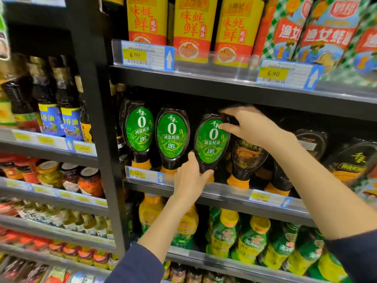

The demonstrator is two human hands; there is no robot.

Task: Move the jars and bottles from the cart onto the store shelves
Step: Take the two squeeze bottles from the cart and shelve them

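Note:
A dark squeeze bottle with a green oval label (211, 142) stands cap-down on the middle shelf (224, 194), tilted slightly to the right. My right hand (247, 124) grips its upper end, and my left hand (190, 178) holds its lower left side near the orange cap. Two matching green-label bottles (140, 129) (172, 133) stand upright to its left. To its right stand dark bottles with gold labels (247, 158). The cart is out of view.
Yellow and red sauce bottles (192, 27) fill the shelf above, behind price tags (148, 56). Green and yellow bottles (253, 240) crowd the shelf below. A black upright post (95, 119) separates a left bay holding oil bottles (49, 103) and jars (89, 180).

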